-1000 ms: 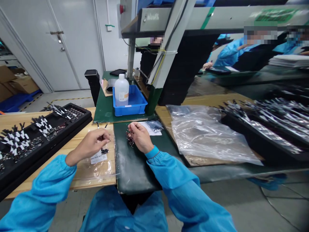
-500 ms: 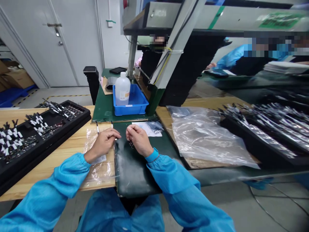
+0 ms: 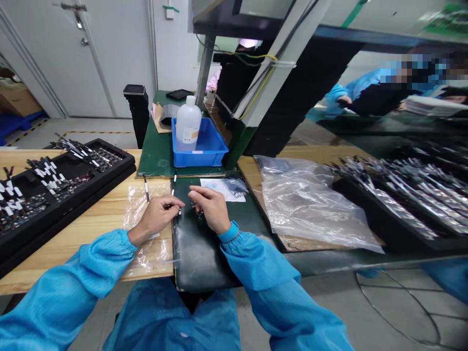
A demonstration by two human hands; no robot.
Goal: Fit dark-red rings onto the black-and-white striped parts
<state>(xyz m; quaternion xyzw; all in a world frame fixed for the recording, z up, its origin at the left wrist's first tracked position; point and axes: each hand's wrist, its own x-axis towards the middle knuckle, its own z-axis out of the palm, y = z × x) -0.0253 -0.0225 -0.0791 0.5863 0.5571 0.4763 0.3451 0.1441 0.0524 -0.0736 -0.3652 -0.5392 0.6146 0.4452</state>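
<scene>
Wooden workbench [image 3: 73, 258] and dark green mat [image 3: 199, 258], viewed from the head-worn camera, with both blue-sleeved forearms reaching inward. The left hand [image 3: 157, 215] was closed, thumb and forefinger pinching a thin white-tipped lead [image 3: 179, 210] whose long axis ran roughly front to back, its tip showing just beyond the fingers towards the right hand [image 3: 208, 209]. The right hand's fingers [image 3: 193, 193] curled above a small dark cluster of parts [image 3: 197, 209] on the mat, and this hand was the nearer to it (whether they grasped any part could not be told). Both hands lay close together, either side of the mat's left edge. A clear plastic bag [image 3: 146, 229] lay under the left wrist, with a black-and-white strip [image 3: 146, 188] on it, its long axis also front to back. A black foam tray [image 3: 87, 168] of circuit boards lay to the left.
</scene>
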